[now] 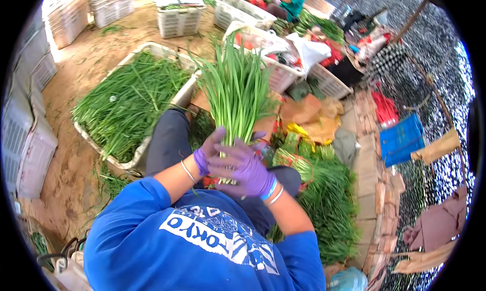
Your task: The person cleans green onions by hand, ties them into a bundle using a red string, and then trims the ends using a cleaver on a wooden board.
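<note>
Upright in front of my chest stands a bunch of garlic chives [234, 96], long flat green leaves fanned out at the top and pale stalk ends at the bottom. My left hand [208, 151], in a purple glove, is closed against the stalks on their left side, its fingers partly hidden. Across the front of the lower stalks lies my right hand [244, 168], also gloved in purple, pressing the bunch between both palms. Left of my knee is a white crate [136, 164] heaped with loose chives [129, 101].
Tied chive bunches [326, 205] lie on the ground at my right, beside a brick edging [365, 179]. Stacked white crates [38, 149] line the left side. Farther back are a crate with bags [283, 75] and a person in a green top [292, 2]. A blue bag [402, 139] hangs at right.
</note>
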`<state>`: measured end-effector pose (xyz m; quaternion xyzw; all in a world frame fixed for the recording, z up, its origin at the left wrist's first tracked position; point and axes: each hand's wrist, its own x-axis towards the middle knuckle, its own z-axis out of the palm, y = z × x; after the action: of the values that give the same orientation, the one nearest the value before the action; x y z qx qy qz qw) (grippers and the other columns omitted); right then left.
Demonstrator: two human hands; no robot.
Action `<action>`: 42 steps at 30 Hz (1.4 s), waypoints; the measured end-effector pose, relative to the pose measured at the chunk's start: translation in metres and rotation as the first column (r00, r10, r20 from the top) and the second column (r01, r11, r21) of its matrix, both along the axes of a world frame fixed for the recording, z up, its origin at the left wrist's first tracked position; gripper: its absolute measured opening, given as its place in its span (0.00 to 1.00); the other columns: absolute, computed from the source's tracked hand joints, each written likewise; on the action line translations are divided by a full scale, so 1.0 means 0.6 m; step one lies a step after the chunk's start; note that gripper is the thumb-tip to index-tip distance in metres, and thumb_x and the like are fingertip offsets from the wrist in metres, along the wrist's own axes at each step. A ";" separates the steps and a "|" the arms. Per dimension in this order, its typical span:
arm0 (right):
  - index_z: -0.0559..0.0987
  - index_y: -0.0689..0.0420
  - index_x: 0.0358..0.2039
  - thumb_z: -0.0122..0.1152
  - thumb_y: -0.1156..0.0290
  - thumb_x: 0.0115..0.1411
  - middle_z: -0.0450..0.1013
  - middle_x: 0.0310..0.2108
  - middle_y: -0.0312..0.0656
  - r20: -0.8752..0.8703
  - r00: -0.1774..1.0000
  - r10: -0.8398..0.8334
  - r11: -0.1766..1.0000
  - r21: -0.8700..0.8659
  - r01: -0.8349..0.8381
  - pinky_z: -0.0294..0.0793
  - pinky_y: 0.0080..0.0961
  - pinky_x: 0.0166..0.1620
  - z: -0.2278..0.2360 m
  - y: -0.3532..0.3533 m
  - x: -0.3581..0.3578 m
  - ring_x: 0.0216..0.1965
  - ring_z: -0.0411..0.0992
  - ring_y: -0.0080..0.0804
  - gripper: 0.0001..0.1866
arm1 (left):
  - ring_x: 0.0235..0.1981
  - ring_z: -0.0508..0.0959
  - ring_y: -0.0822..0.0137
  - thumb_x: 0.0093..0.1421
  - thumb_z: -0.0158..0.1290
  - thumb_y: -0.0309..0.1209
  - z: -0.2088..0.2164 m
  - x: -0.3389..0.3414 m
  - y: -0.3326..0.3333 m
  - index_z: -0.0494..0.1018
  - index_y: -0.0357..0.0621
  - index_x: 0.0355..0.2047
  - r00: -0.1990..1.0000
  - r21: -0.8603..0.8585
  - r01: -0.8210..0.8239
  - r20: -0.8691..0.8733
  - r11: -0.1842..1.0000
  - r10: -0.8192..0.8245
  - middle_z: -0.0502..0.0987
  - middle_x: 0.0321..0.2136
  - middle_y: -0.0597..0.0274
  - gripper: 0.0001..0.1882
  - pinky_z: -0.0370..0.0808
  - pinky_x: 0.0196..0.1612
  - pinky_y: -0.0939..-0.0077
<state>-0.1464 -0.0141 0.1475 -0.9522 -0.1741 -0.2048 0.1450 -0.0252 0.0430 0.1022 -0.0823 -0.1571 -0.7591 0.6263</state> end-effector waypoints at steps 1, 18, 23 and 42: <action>0.76 0.47 0.39 0.63 0.59 0.43 0.64 0.50 0.33 -0.074 0.997 0.006 0.997 0.083 0.000 0.49 0.46 0.56 -0.035 0.009 -0.009 0.56 0.56 0.38 0.20 | 0.45 0.70 0.60 0.51 0.51 0.37 -0.019 0.003 0.008 0.50 0.40 0.56 0.988 0.097 -0.126 0.106 0.987 0.116 0.63 0.50 0.53 0.35 0.67 0.49 0.55; 0.77 0.53 0.29 0.58 0.69 0.49 0.74 0.27 0.37 0.050 0.999 0.001 0.975 0.221 -0.012 0.72 0.28 0.32 -0.037 0.060 0.025 0.29 0.73 0.34 0.06 | 0.34 0.73 0.71 0.41 0.57 0.23 -0.088 0.066 0.073 0.65 0.40 0.46 0.590 0.017 -0.494 0.741 0.869 0.321 0.72 0.37 0.60 0.28 0.71 0.40 0.75; 0.75 0.51 0.43 0.58 0.69 0.48 0.72 0.18 0.37 0.196 0.905 -0.378 0.922 0.163 0.350 0.67 0.23 0.21 0.061 0.035 0.021 0.17 0.69 0.29 0.18 | 0.37 0.73 0.69 0.42 0.60 0.25 -0.125 0.052 0.071 0.65 0.40 0.45 0.573 -0.020 -0.488 0.747 0.872 0.338 0.73 0.37 0.61 0.28 0.72 0.41 0.74; 0.65 0.63 0.49 0.53 0.67 0.50 0.70 0.12 0.41 -0.640 0.545 -0.541 0.380 0.392 0.838 0.69 0.22 0.20 0.097 -0.030 0.065 0.12 0.70 0.28 0.26 | 0.35 0.73 0.72 0.41 0.59 0.21 -0.104 0.042 0.087 0.69 0.41 0.40 0.188 -0.212 -0.567 0.908 0.796 0.376 0.74 0.34 0.65 0.22 0.70 0.41 0.76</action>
<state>-0.1072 -0.0322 0.2056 -0.8314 0.3714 -0.0899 0.4035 -0.0002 0.0950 0.0401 0.4626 -0.4301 -0.4480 0.6327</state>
